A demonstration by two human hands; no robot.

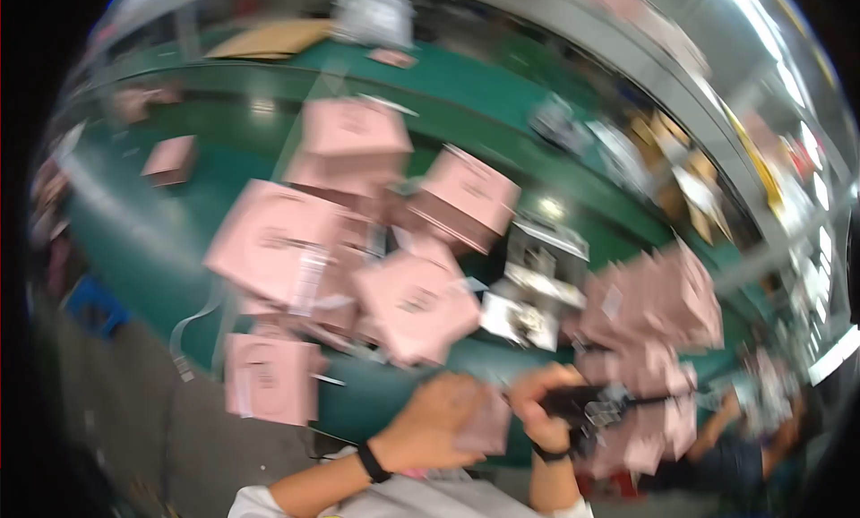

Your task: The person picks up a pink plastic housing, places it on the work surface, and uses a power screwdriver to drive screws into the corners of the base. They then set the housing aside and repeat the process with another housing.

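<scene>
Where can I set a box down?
Widest bare patch: the green table's left side, between the lone small pink box and the pink pile. A narrow strip separates the pile from the left hand. Crowded: the pile and the pink stack further right.

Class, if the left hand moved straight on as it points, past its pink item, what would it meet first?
Beyond the pink item in the left hand, probably the right hand; blur leaves depth unclear.

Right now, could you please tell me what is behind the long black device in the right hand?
Beyond the long black device in the right hand, blurred pink boxy packages show; whatever the device and hand directly cover cannot be seen.
</scene>
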